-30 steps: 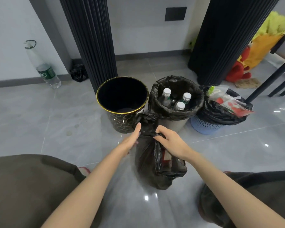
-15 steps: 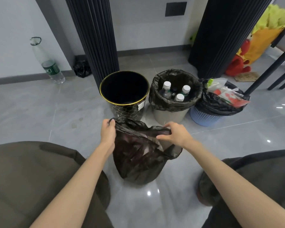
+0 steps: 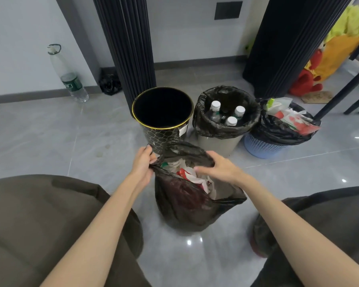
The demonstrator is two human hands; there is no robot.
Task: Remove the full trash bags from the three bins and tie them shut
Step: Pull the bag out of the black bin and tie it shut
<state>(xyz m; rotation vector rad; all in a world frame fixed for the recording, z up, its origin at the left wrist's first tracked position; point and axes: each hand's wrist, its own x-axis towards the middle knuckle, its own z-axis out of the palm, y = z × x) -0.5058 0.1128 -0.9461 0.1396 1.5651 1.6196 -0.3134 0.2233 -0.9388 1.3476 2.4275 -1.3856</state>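
A full black trash bag stands on the floor between my knees, its mouth open on red and white wrappers. My left hand grips the bag's left rim. My right hand holds the right rim, fingers curled over the edge. Behind the bag stand three bins: a black bin with a gold rim, with no bag in it; a grey bin lined with a black bag holding bottles; a blue basket with a black bag full of wrappers.
Two dark ribbed columns rise behind the bins. A clear plastic bottle leans on the left wall next to a small black bag. A red and yellow plush toy and dark chair legs are at right.
The bag's gathered neck has been pulled apart: my left hand took hold of the left rim and both hands spread the mouth open, exposing the trash inside.
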